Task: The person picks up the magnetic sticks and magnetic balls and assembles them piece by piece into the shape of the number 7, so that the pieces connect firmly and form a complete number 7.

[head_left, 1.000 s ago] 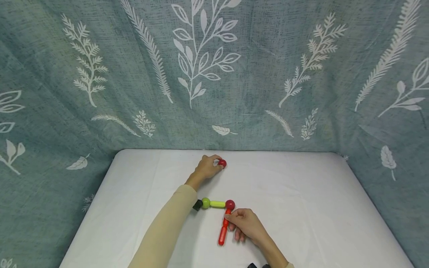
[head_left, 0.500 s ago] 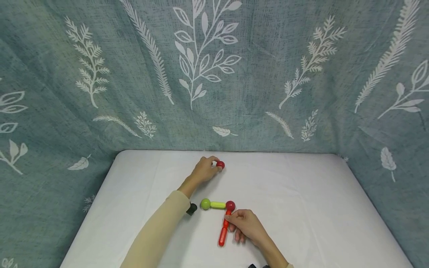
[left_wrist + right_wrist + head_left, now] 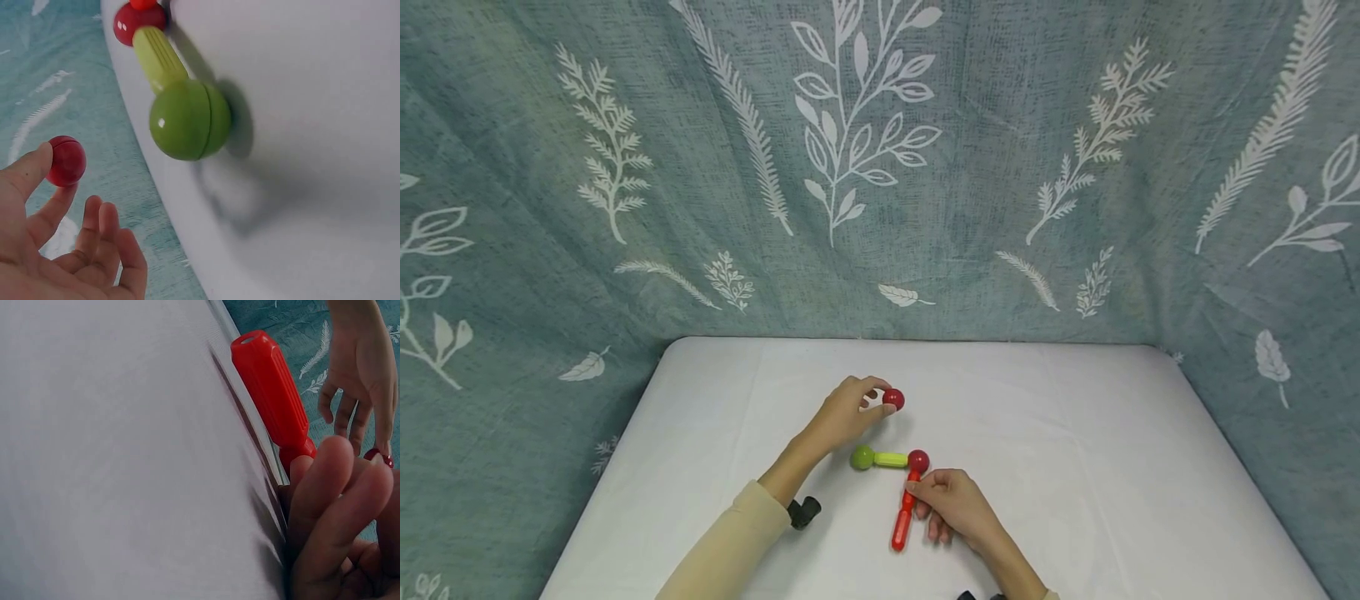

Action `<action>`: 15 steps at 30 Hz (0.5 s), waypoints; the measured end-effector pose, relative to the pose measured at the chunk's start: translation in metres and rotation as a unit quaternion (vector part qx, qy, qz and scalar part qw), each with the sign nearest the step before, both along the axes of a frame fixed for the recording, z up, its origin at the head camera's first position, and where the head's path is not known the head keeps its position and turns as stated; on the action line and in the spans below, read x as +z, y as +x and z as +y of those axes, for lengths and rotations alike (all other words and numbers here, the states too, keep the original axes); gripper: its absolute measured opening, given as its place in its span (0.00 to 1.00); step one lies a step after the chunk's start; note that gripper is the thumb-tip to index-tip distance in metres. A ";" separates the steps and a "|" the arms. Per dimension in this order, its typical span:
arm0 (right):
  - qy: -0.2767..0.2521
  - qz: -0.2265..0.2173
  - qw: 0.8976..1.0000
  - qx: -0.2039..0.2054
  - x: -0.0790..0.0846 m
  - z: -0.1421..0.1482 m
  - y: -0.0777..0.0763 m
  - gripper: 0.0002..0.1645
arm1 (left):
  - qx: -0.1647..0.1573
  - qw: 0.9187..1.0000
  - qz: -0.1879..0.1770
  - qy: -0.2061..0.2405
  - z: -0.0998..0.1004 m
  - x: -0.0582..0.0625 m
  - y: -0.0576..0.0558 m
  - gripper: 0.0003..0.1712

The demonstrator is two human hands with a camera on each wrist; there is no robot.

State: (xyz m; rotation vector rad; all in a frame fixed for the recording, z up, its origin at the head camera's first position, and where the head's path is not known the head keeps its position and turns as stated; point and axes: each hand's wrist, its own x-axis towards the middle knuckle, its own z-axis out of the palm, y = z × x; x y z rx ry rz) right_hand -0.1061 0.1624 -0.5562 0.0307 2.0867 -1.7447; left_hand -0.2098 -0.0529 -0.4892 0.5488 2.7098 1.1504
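My left hand (image 3: 844,415) pinches a small red ball (image 3: 893,399) between thumb and forefinger, above the far middle of the table. In the left wrist view that ball (image 3: 67,162) has a seam line, and the other fingers are loosely bent. My right hand (image 3: 958,506) pinches the upper part of a red, waisted stick (image 3: 900,527); its fluted end (image 3: 272,394) shows in the right wrist view. Its far end meets a dark red ball (image 3: 918,461). From that ball a yellow-green stick (image 3: 891,460) runs left to a green ball (image 3: 862,457).
A white cloth covers the table (image 3: 1045,433). Behind it hangs a teal curtain (image 3: 970,167) with white leaf prints. Black wrist gear (image 3: 805,512) sits under the left forearm, and more black gear (image 3: 967,595) shows by the right wrist.
My left hand has come back from the far edge toward the joined pieces, carrying the red ball. The right hand stays in place on the red stick.
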 end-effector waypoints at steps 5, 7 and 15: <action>-0.007 -0.001 1.000 0.000 0.000 0.001 0.000 0.21 | -0.010 1.000 0.005 0.016 -0.008 0.003 0.021 0.22; -0.009 -0.003 1.000 0.000 0.000 0.001 0.000 0.21 | -0.017 1.000 0.004 0.020 -0.011 0.003 0.029 0.22; -0.009 -0.003 1.000 0.001 -0.002 0.001 0.000 0.21 | -0.034 0.999 -0.014 0.033 -0.025 -0.007 0.060 0.20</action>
